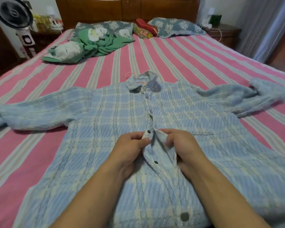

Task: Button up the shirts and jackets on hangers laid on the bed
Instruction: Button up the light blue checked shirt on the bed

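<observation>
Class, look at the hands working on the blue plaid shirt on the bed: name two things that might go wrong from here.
1. The left hand and right hand bunch the blue plaid shirt placket, so the small dark button might enter the wrong hole.
2. Tugging may slip the collar off the pink hanger.

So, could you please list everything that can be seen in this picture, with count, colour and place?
Plaid button-up shirt: one, light blue and cream, spread flat on the near bed, sleeves out.
Thin hanger hook: one, pink, at the shirt's collar.
Striped bedspread: one, pink and grey, covering the bed.
Crumpled garment: one, green and white, far left on the bed.
Snowflake-pattern pillows: two, grey-blue, by the headboard.
Small cushion: one, red, between the pillows.
Wooden headboard: one, brown, far end.
Standing fan: one, dark, far left.
Left hand: pinches the shirt's button edge.
Right hand: pinches the opposite edge.
</observation>
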Demonstrator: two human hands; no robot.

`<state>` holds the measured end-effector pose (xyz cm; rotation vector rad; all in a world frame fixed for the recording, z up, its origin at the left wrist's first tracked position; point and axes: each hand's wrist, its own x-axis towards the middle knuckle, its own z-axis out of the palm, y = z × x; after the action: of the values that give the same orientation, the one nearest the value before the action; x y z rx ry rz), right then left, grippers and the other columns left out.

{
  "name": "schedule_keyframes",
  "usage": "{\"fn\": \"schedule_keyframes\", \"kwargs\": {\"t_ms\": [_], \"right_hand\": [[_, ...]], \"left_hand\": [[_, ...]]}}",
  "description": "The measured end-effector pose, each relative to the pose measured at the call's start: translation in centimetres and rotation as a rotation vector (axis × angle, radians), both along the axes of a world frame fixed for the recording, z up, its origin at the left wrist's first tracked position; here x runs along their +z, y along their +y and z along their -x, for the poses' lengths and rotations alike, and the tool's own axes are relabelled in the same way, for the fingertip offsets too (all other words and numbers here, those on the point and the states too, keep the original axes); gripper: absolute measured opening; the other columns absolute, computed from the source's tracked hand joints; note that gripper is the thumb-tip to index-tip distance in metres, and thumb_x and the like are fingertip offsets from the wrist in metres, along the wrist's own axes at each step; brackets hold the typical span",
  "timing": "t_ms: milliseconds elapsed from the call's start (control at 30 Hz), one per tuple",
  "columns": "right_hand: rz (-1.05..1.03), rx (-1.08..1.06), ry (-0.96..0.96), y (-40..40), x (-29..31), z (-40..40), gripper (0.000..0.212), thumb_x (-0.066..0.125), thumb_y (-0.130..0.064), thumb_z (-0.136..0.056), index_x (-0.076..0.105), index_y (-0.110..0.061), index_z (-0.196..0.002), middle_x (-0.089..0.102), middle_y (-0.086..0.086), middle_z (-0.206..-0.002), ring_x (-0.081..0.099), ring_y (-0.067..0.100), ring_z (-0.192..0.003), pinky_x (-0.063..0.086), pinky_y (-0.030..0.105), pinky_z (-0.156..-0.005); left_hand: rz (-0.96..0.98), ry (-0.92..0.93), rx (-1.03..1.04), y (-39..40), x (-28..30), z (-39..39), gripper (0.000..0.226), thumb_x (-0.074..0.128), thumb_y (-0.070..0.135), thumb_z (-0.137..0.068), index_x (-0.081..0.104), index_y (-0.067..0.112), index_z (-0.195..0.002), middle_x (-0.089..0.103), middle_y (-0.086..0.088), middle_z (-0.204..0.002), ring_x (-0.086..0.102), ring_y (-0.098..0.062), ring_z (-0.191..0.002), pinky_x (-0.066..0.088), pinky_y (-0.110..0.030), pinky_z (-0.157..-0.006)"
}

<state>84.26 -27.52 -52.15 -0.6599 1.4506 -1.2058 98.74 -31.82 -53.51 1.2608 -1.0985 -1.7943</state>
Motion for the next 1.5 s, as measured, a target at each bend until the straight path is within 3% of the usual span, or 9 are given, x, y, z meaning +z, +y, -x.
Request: {"fn": "schedule_keyframes", "kwargs": {"t_ms": [100, 333, 567, 867, 1000, 1167, 1333, 1400, 1500], "right_hand": [[0.008, -0.003, -0.155, 0.1, -0.2, 0.5, 0.067, 0.044, 0.001, -0.05, 0.073, 0.002, -0.11, 0.07, 0.031, -0.108, 0.068, 0.05, -0.1, 0.053, 0.064, -0.094], [0.014, -0.013, -0.118, 0.2, -0.5, -0.1, 0.063, 0.043, 0.004, -0.055, 0.073, 0.003, -0.111, 0.071, 0.03, -0.107, 0.068, 0.049, -0.099, 0.054, 0.061, -0.093], [-0.027, 0.038, -0.044, 0.2, -0.3, -0.6, 0.061, 0.041, 0.011, -0.065, 0.076, -0.006, -0.112, 0.075, 0.023, -0.102, 0.072, 0.043, -0.094, 0.058, 0.057, -0.088], [0.028, -0.024, 0.636, -0.3, -0.8, -2.3, 0.029, 0.057, -0.011, -0.096, 0.079, -0.026, -0.107, 0.069, 0.001, -0.123, 0.064, 0.02, -0.103, 0.051, 0.029, -0.076], [0.032, -0.026, 0.645, -0.2, -0.7, -2.4, 0.035, 0.052, -0.006, -0.096, 0.077, -0.025, -0.111, 0.066, 0.0, -0.131, 0.059, 0.022, -0.12, 0.05, 0.039, -0.101], [0.014, 0.037, 0.632, -0.1, -0.1, -2.5, 0.031, 0.054, -0.01, -0.098, 0.075, -0.022, -0.117, 0.068, 0.001, -0.129, 0.066, 0.019, -0.106, 0.054, 0.035, -0.088], [-0.053, 0.194, 0.646, 1.3, 2.3, -3.2, 0.035, 0.054, -0.008, -0.095, 0.073, -0.023, -0.12, 0.076, 0.008, -0.092, 0.065, 0.02, -0.067, 0.053, 0.034, -0.063], [-0.081, 0.213, 0.648, 2.6, 3.3, -3.0, 0.042, 0.058, -0.003, -0.091, 0.066, -0.016, -0.13, 0.073, 0.01, -0.111, 0.068, 0.019, -0.084, 0.056, 0.035, -0.072], [-0.201, 0.341, 1.007, 5.5, 4.2, -1.6, 0.065, 0.07, -0.022, -0.084, 0.049, -0.017, -0.145, 0.054, 0.012, -0.14, 0.058, 0.029, -0.121, 0.052, 0.04, -0.095]], "left_hand": [[0.001, -0.02, 0.003, -0.3, -0.4, 0.0, 0.017, 0.061, -0.003, -0.096, 0.074, -0.001, -0.106, 0.077, -0.019, -0.093, 0.076, -0.031, -0.084, 0.06, -0.034, -0.069], [-0.006, -0.022, 0.014, -0.1, -0.6, 0.2, 0.014, 0.066, -0.001, -0.094, 0.074, -0.002, -0.106, 0.077, -0.021, -0.092, 0.075, -0.036, -0.088, 0.062, -0.051, -0.082], [-0.045, 0.004, 0.018, -0.1, -0.5, 0.0, 0.015, 0.065, -0.005, -0.093, 0.073, -0.005, -0.106, 0.076, -0.023, -0.09, 0.076, -0.032, -0.078, 0.06, -0.033, -0.062], [0.024, -0.094, 0.04, -0.6, -1.7, 0.1, 0.02, 0.071, 0.0, -0.09, 0.076, 0.005, -0.109, 0.078, -0.015, -0.096, 0.076, -0.03, -0.091, 0.059, -0.05, -0.091], [0.013, -0.093, 0.038, -0.7, -1.9, 0.0, 0.022, 0.068, -0.002, -0.091, 0.075, 0.004, -0.112, 0.078, -0.015, -0.099, 0.076, -0.032, -0.093, 0.059, -0.051, -0.091], [-0.016, -0.069, 0.043, -0.8, -1.7, 0.0, 0.022, 0.064, -0.003, -0.094, 0.075, 0.003, -0.112, 0.077, -0.016, -0.099, 0.076, -0.032, -0.092, 0.059, -0.05, -0.09], [0.149, -0.291, -0.06, 0.7, 0.0, 0.2, 0.022, 0.06, 0.022, -0.097, 0.082, 0.023, -0.092, 0.078, -0.011, -0.092, 0.074, -0.034, -0.092, 0.058, -0.056, -0.09], [0.219, -0.443, -0.137, 1.8, 1.9, 0.0, 0.03, 0.055, 0.029, -0.1, 0.079, 0.017, -0.088, 0.077, -0.014, -0.087, 0.072, -0.038, -0.087, 0.06, -0.05, -0.084], [0.333, -0.825, -0.34, 4.2, 4.3, -0.7, 0.051, 0.054, 0.055, -0.098, 0.066, 0.011, -0.077, 0.059, -0.004, -0.064, 0.054, -0.021, -0.056, 0.041, -0.031, -0.056]]}}
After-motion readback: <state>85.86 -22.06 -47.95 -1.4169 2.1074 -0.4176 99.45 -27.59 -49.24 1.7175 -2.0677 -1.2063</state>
